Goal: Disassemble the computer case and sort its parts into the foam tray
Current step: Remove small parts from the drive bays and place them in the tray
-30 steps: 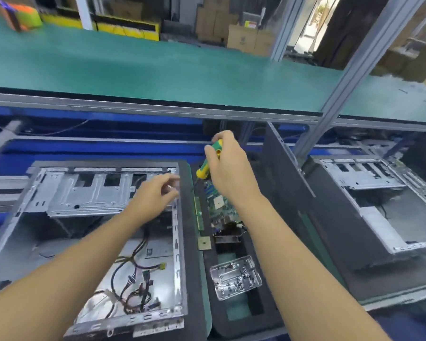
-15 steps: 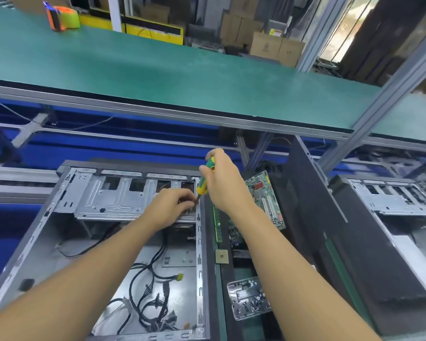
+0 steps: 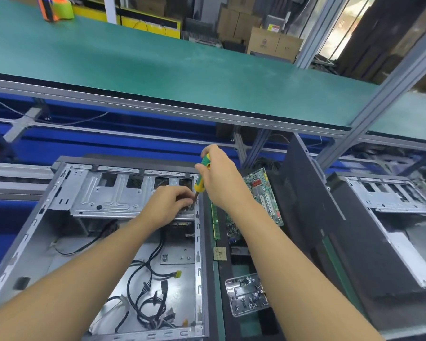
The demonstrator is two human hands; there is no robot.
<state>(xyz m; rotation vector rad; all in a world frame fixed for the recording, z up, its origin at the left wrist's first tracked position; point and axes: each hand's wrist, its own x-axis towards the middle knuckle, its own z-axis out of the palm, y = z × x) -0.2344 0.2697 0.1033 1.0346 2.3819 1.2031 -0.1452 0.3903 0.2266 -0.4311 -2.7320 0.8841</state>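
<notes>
**Board, memory and chip out; drive cage still to come**

The computer case (image 3: 30, 244) lies open on its side at lower left. The right hand (image 3: 221, 178) grasps the green-and-yellow screwdriver (image 3: 200, 184) by its handle, tip down at the right end of the metal drive cage (image 3: 108, 195). The left hand (image 3: 170, 205) has its fingers bunched round the shaft just above the tip. Whether a screw sits under them is hidden.

Just right of the case, the black foam tray (image 3: 273, 323) already holds:
- a motherboard (image 3: 263, 193) at its far end
- a memory stick (image 3: 215, 222) along its left edge
- a processor chip (image 3: 220, 254) below that
- a clear box of screws (image 3: 247, 294) nearest the camera

The main electronics therefore look sorted. By my reading, the cage is being unscrewed now. The cage and the loose black cables (image 3: 148, 291) on the case floor are still to be removed.

No brand shows on the case or the board. The cardboard boxes (image 3: 273, 43) at the top of the frame carry labels too small to read.
</notes>
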